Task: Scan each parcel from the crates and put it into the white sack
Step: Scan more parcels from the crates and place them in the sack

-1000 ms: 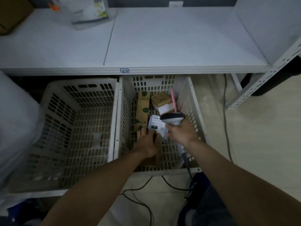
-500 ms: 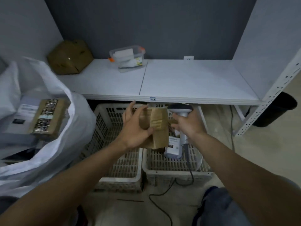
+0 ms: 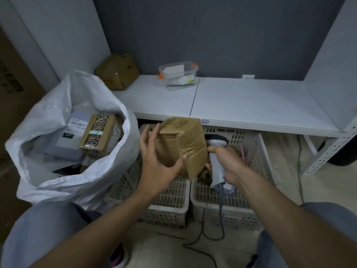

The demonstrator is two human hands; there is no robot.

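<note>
My left hand [image 3: 156, 167] grips a brown taped cardboard parcel [image 3: 183, 146] in the air above the two white crates, thumb on its near face and fingers round its left side. My right hand [image 3: 226, 163] grips the handle of a white and grey barcode scanner [image 3: 216, 151] just right of the parcel, its head close to the box. The white sack [image 3: 58, 144] stands open at the left with several parcels inside, among them a grey one [image 3: 77, 132] and a patterned brown box [image 3: 98, 134].
The left crate [image 3: 170, 194] and the right crate [image 3: 257, 167] sit on the floor under a white shelf [image 3: 251, 105]. On the shelf stand a brown box [image 3: 117, 71] and a clear plastic tub [image 3: 178, 74]. The scanner cable [image 3: 202, 246] trails over the floor.
My left hand lifted the brown parcel out of the right crate and turned it up beside the scanner. My view rose and swung left, bringing the sack into sight.
</note>
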